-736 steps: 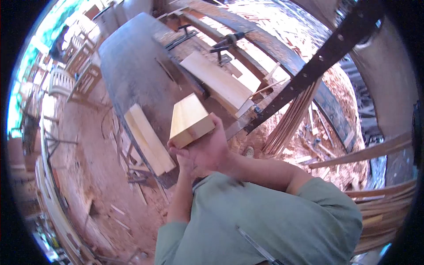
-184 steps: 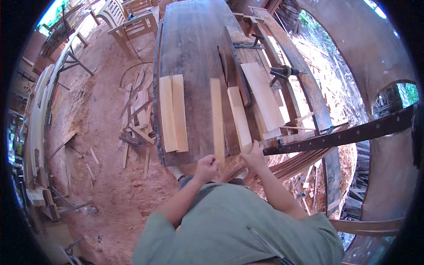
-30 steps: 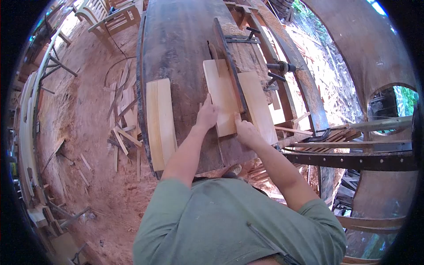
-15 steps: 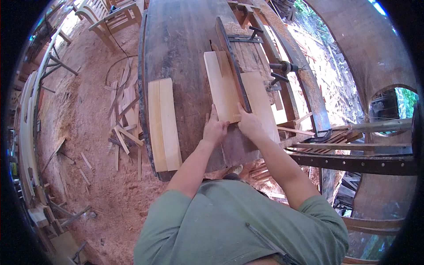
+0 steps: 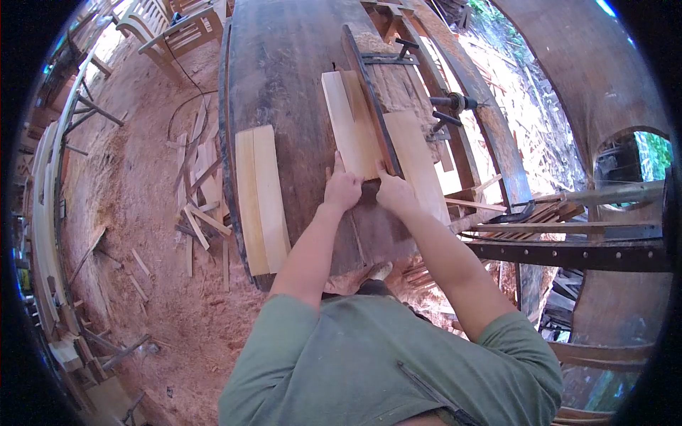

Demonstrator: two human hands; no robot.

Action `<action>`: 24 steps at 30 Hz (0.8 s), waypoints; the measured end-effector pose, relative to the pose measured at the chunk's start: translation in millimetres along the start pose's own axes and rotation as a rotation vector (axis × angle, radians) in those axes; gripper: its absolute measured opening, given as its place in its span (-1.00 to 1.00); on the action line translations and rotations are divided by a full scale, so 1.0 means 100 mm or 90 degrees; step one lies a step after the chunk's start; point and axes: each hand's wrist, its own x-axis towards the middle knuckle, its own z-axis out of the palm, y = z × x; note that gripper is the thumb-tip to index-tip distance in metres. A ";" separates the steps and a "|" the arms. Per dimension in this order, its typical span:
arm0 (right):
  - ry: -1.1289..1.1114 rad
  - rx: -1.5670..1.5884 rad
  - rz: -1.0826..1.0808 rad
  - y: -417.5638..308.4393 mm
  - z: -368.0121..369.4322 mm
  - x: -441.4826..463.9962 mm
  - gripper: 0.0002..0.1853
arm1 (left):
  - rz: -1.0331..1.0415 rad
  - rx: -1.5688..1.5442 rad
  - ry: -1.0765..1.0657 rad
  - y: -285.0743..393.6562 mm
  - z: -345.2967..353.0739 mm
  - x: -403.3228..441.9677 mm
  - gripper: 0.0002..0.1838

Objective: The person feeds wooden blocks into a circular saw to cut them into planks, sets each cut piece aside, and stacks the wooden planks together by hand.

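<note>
Left hand [image 5: 343,188], right hand [image 5: 395,193] half-curled, only touching pale wooden board [image 5: 349,126] (oblong); dark scuffed tabletop [image 5: 298,142] beneath

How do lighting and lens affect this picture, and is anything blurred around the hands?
Head view, edges: fisheye distortion, black corners, long pale wooden planks looking bowed at far left; head view, right: glare bleaching the scrap-strewn ground; head view, centre: softer light on the long dark worktop, the flat pale wooden board readable by the bare left hand and bare right hand, with fine detail soft.
</note>
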 end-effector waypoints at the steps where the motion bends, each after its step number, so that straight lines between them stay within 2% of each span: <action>1: -0.009 0.000 0.009 -0.02 -0.01 0.00 -0.14 | -0.044 -0.049 -0.028 -0.02 0.00 0.06 -0.61; 4: -0.042 -0.011 0.045 -0.06 -0.03 0.00 -0.13 | -0.077 -0.001 -0.056 0.01 -0.07 0.12 -0.58; 7: -0.042 -0.030 -0.002 -0.03 -0.02 -0.11 -0.15 | -0.067 0.018 -0.075 0.02 -0.04 -0.02 -0.60; 8: -0.046 -0.020 0.004 0.02 0.06 -0.19 -0.15 | -0.067 0.025 -0.084 0.02 0.00 -0.15 -0.60; 10: -0.024 -0.022 -0.002 0.12 0.16 -0.37 -0.16 | 0.010 0.040 0.021 0.01 0.15 -0.38 -0.63; 15: -0.077 -0.005 -0.018 0.35 0.41 -1.33 -0.18 | 0.064 0.070 -0.031 0.34 0.06 -1.42 -0.72; 16: -0.091 0.011 -0.011 0.37 0.40 -1.56 -0.23 | 0.064 0.065 -0.027 0.32 0.18 -1.64 -0.73; 19: -0.089 0.009 -0.038 0.52 0.45 -2.01 -0.33 | 0.054 0.179 -0.109 0.89 -0.14 -2.15 -0.66; 20: -0.078 -0.015 -0.066 0.57 0.42 -2.02 -0.37 | 0.058 0.181 -0.096 0.89 -0.16 -2.17 -0.66; 21: -0.072 -0.018 -0.072 0.61 0.47 -1.97 -0.37 | 0.071 0.104 -0.078 0.86 -0.18 -2.21 -0.60; 23: 0.238 0.211 0.062 0.72 0.82 -1.86 -0.39 | 0.053 0.006 -0.069 0.66 -0.12 -2.28 -0.53; 24: 0.244 0.217 0.066 0.79 1.03 -1.76 -0.39 | 0.061 0.011 -0.072 0.49 -0.04 -2.26 -0.53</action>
